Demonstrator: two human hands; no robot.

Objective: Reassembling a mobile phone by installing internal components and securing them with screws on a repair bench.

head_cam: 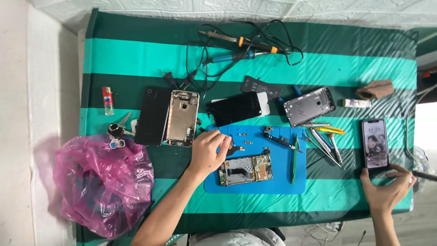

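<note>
The blue repair mat (pixel 277 182) lies at the near middle of the striped surface (pixel 136 59), carrying an opened phone frame (pixel 246 169) with its circuit board showing. My left hand (pixel 207 152) rests over the mat's left edge, its grip narrow, fingertips (pixel 226 145) pinched around a small part too tiny to identify. My right hand (pixel 387 189) touches the lit smartphone (pixel 375 144) at the surface's right end, its grip loose and holding nothing.

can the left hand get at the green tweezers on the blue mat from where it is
Probably yes. The left hand rests on the blue mat, and only the low opened phone board lies between it and the green tweezers.
</note>
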